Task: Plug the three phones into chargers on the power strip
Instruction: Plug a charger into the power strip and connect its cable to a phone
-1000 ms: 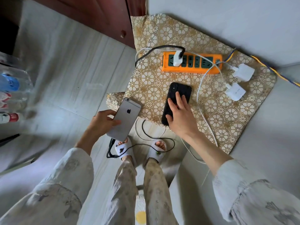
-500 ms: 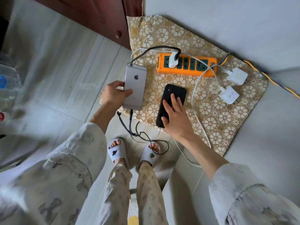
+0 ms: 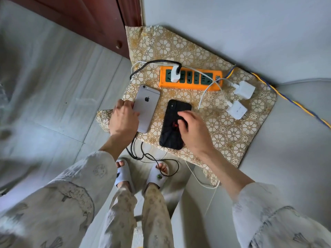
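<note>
Silver phone [image 3: 147, 108] now down on the mat [image 3: 232, 133] beside the strip [image 3: 190, 78], my left hand [image 3: 123, 119] gripping its edge (black cable trailing below), right hand [image 3: 195, 129] loosely curled, fingertips touching the black phone [image 3: 172, 129]; two chargers [image 3: 240, 99] lie unplugged.

You wear a loose, pale cream top with faint grey printed figures; its wide sleeves [image 3: 86, 178] end partway up your forearms, leaving your left hand [image 3: 123, 119] and right hand [image 3: 195, 129] bare. Your trousers [image 3: 155, 212] match in a soft beige pattern, and your feet sit in white open-toed slippers [image 3: 123, 176].
</note>
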{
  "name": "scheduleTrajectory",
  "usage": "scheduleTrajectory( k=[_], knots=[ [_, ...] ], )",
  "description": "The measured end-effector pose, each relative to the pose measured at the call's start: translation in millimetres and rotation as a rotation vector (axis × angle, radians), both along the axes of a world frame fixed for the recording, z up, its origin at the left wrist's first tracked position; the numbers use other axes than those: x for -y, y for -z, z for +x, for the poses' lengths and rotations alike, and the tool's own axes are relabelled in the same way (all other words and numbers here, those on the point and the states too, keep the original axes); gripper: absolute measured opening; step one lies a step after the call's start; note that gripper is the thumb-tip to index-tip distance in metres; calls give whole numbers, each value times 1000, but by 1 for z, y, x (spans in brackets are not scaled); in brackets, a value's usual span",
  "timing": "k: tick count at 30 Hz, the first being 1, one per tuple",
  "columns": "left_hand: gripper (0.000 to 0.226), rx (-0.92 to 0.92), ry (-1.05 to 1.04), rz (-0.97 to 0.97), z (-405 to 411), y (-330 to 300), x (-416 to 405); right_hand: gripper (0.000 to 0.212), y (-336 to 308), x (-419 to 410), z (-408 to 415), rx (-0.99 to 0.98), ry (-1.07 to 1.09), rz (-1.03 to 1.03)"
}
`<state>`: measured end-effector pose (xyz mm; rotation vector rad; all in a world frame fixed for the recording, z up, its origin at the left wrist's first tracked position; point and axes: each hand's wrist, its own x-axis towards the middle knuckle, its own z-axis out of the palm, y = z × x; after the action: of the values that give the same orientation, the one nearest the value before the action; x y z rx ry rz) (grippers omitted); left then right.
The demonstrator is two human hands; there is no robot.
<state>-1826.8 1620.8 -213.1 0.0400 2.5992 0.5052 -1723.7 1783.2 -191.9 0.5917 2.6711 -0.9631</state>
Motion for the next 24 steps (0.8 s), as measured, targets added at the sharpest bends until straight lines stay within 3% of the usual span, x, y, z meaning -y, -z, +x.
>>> scheduleTrajectory(
  k=[3,5,8,11,15,21,24],
  knots=[
    [49,7,92,-7,6,2,-1,23,-2,-29,-5,-92,179,120],
    [68,-6,204,-46,11,3,-4,22,1,-54,-5,-42,245,283],
    [89,68,298,-109,18,7,-8,40,9,-87,0,164,236,487],
    [93,148,303,-161,21,10,-12,57,16,-105,1,271,140,561],
    [93,132,282,-166,23,10,-15,66,20,-118,-5,261,142,583],
    [93,144,296,-178,21,8,-14,50,13,-118,-8,332,80,640],
    [92,147,291,-165,23,8,-16,43,-1,-119,-15,235,87,460]
  ],
)
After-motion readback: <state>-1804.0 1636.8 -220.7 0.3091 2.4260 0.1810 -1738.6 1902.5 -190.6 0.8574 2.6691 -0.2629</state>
